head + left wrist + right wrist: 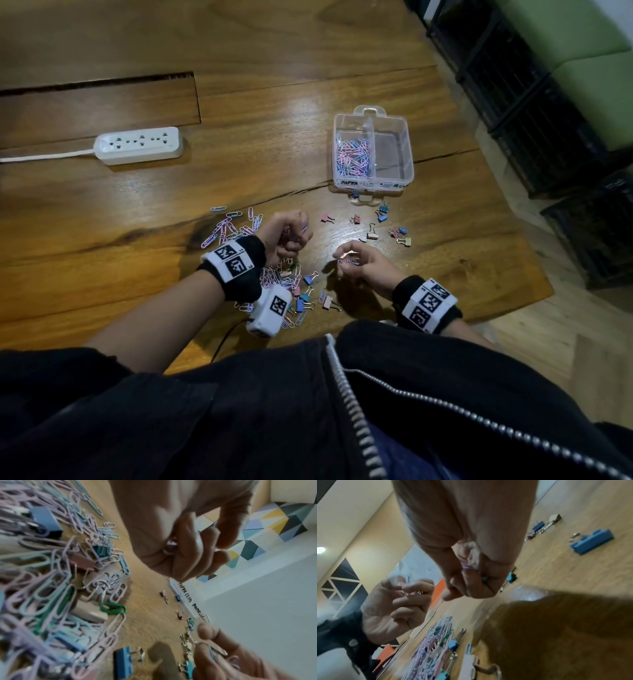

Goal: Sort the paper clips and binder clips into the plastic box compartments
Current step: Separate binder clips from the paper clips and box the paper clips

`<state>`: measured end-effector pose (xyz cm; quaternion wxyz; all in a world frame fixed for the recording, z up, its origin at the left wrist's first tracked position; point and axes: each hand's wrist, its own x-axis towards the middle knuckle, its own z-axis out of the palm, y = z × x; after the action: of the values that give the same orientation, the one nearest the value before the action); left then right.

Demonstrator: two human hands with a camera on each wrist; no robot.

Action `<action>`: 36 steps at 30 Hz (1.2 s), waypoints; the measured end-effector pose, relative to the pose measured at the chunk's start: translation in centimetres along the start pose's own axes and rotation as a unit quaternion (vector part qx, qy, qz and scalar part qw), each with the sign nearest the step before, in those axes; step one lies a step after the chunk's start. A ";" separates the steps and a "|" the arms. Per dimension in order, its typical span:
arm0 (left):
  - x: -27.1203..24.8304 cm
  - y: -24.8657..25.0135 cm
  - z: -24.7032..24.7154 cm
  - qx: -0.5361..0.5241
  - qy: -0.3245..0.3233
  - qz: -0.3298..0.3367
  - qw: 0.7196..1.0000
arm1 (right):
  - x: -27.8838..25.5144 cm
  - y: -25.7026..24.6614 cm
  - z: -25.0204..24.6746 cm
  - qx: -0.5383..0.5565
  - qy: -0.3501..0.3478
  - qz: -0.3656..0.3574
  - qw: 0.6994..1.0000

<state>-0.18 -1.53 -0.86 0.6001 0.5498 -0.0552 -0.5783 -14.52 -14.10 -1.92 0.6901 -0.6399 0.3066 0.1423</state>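
Observation:
My left hand (291, 233) is curled into a fist over the heap of pastel paper clips (279, 277) and grips a bunch of them; pink wire shows between its fingers (193, 547). My right hand (346, 262) hovers just right of it and pinches a few paper clips (469, 562). The clear plastic box (407, 150) stands open further back on the right. Its left compartment holds several paper clips (352, 154); its right compartment looks empty. Binder clips (373, 234) lie scattered between the box and my hands, and more binder clips (303, 303) lie by my left wrist.
A second spread of paper clips (236, 226) lies left of my left hand. A white power strip (138, 145) with its cord sits at the far left. Black crates (534, 102) stand past the table's right edge. A cable runs off the front edge.

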 end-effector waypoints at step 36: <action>-1.2 -4.1 2.3 0.733 -0.023 0.097 0.672 | -0.5 1.9 -0.2 -0.495 0.068 -0.068 0.863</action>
<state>-4.79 -0.86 -2.21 0.0550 0.7911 -0.5284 -0.3032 -16.10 -13.93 -3.16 0.2678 -0.9247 0.1977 0.1847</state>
